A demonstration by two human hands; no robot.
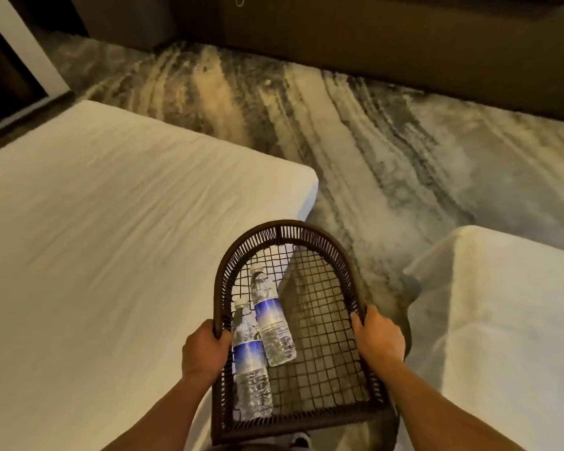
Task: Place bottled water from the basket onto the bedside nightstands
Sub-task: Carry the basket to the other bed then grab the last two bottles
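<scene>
A dark woven basket (310, 232) with an open mesh bottom is held in front of me, over the gap between two beds. My left hand (204, 351) grips its left rim and my right hand (380, 336) grips its right rim. Two clear water bottles with blue labels lie inside on the left half: one (271, 317) further in, the other (251, 369) closer to me beside my left hand. Both have white caps pointing away from me. No nightstand is in view.
A white-sheeted bed (111, 239) fills the left side and a second white bed (508, 320) the lower right. Patterned grey-beige carpet (355, 131) runs between and beyond them. Dark brown furniture (404, 37) lines the far wall.
</scene>
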